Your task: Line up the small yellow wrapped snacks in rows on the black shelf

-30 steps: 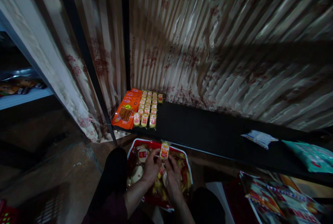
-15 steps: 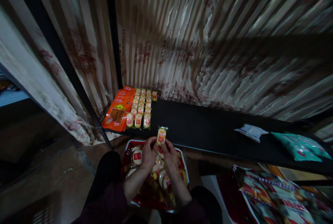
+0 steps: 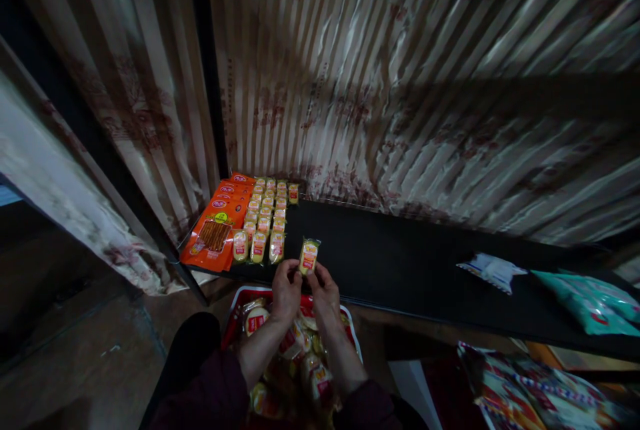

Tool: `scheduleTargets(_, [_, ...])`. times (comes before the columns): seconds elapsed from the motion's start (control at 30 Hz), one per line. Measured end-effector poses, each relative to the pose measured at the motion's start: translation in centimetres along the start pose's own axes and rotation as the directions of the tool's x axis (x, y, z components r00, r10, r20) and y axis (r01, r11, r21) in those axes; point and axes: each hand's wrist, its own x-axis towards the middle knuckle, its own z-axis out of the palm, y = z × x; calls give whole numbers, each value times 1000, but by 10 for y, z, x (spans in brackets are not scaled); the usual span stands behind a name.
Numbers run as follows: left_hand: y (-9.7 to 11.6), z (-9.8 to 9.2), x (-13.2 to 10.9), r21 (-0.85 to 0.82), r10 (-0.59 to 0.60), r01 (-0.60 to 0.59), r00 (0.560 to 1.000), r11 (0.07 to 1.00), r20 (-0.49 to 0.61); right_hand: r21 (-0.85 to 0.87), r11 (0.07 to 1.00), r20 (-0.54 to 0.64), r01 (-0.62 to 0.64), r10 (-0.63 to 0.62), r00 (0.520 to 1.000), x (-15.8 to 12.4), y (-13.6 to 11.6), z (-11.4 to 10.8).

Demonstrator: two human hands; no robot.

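both hands are held out low, at the front edge of the black shelf [image 3: 380, 257], forearms angled inward and backs of the hands turned up. a small yellow packet [image 3: 309, 255] is gripped at its lower end between the fingertips of the left hand [image 3: 287, 293] and the right hand [image 3: 325, 293], which are brought close together. the packet is held over the shelf's front part, its top end pointed to the back; whether the shelf is touched by it cannot be told.

the red basket [image 3: 356, 343], just in front of the shelf, is partly covered by the forearms, and its near side is lost in shadow. the green bags [image 3: 593, 300] at the shelf's right end and the printed bags [image 3: 540, 383] below it are only dimly seen, the latter cut off by the lower edge.

a red-and-orange label is shown on the held packet, repeated on the rowed packets [image 3: 260, 223] near the shelf's left end. oval logos are carried by the orange bags [image 3: 210, 230] beside them. none of the lettering can be read.
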Motion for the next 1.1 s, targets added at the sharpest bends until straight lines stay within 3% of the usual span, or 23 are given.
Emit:
scheduleTargets(0.23, [18,15,25,120,27,-25,1000,992,-13,-41,999,-37,33,-34,999,38,-2,5])
scheduleTargets(0.6, [28,48,72,101,-6,3,1000,995,31,-11,999,-22,33,-34,999,103,-5,27])
scheduleTargets(1.1, [20,73,132,70,-12,15,999,997,-39,-24,991,-34,134,-135,990,158,-1,55])
